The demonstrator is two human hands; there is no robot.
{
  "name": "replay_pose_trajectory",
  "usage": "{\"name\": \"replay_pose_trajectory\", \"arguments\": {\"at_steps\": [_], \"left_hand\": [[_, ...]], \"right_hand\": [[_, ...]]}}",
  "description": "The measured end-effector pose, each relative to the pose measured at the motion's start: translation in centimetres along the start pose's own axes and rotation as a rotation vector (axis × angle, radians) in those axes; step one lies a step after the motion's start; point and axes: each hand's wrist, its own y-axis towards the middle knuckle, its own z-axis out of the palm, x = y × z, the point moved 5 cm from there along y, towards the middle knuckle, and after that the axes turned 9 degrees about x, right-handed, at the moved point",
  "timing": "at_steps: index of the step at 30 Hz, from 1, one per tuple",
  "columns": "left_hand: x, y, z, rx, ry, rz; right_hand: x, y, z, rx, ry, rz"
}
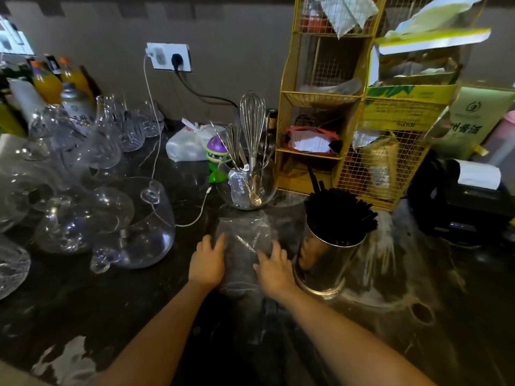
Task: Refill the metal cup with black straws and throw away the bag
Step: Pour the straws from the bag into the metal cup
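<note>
A shiny metal cup (324, 264) stands on the dark counter, right of centre, packed with black straws (338, 215) that fan out above its rim. A clear, empty-looking plastic bag (242, 235) lies flat on the counter just left of the cup. My left hand (207, 261) rests on the bag's left edge with fingers spread. My right hand (274, 270) presses on the bag's right side, fingers apart, close beside the cup. Neither hand is closed around the bag.
A glass bowl (246, 188) holding a whisk and spoons stands right behind the bag. Several glass vessels (133, 227) crowd the left side. A yellow wire rack (348, 112) rises behind the cup, with a black receipt printer (468, 199) at the far right. A white cable (195, 215) crosses the counter.
</note>
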Motion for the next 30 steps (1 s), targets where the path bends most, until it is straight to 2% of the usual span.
{"name": "replay_pose_trajectory", "arguments": {"at_steps": [2,5,18,21,24,27,30], "left_hand": [[-0.1,0.4,0.6,-0.015,0.086,0.052],[-0.2,0.6,2.2,0.071,0.144,0.132],[-0.1,0.8,2.4,0.144,0.213,0.114],[-0.6,0.8,1.1,0.094,0.111,0.091],[-2.9,0.4,-1.6,0.025,-0.057,0.143],[-6.5,-0.6,-5.7,-0.085,-0.3,0.27],[-10.3,-1.6,-9.5,-0.057,-0.582,0.443]], "right_hand": [[0.0,0.2,0.4,0.024,-0.121,-0.011],[-0.1,0.6,1.8,0.097,-0.174,-0.067],[-0.8,-0.7,1.6,0.116,-0.136,-0.092],[0.3,-2.5,-0.2,0.052,-0.039,-0.167],[2.1,-5.2,-3.3,0.016,0.092,-0.256],[3.8,-8.6,-7.7,-0.037,0.267,-0.354],[4.3,-11.9,-12.4,-0.217,0.389,-0.438]]}}
